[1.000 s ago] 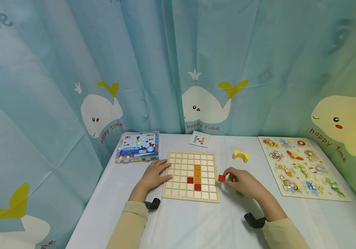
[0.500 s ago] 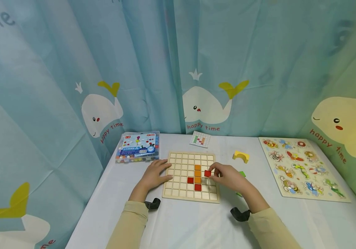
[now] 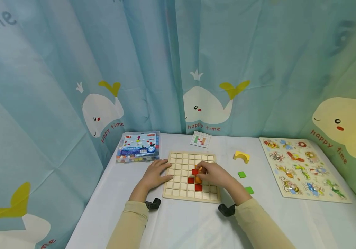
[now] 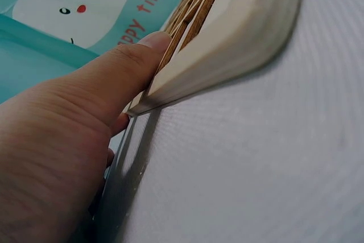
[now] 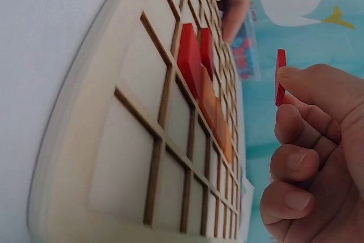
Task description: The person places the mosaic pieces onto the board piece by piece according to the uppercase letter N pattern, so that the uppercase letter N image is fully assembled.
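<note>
A wooden grid board (image 3: 178, 197) lies on the table with orange tiles (image 3: 198, 180) in one column and two red tiles (image 3: 198, 187) in its cells. Between thumb and fingertips my right hand (image 3: 213, 174) pinches another red tile (image 5: 280, 78), held above the board and apart from it in the right wrist view. That hand partly covers the orange tiles from the head view. My left hand (image 3: 155, 175) rests at the board's left edge, its fingers loosely extended. The left wrist view has the thumb (image 4: 131, 55) of that hand touching the board's rim.
Two green tiles (image 3: 242, 174) and a yellow arch block (image 3: 241, 156) lie right of the board. Behind it is a pattern card (image 3: 201, 139). A clear box of beads (image 3: 138, 147) stands at back left, an insect puzzle board (image 3: 302, 169) at right.
My right hand has carried the red tile leftward from beside the board to over its middle, uncovering the green tiles. The left hand has stayed in place.
</note>
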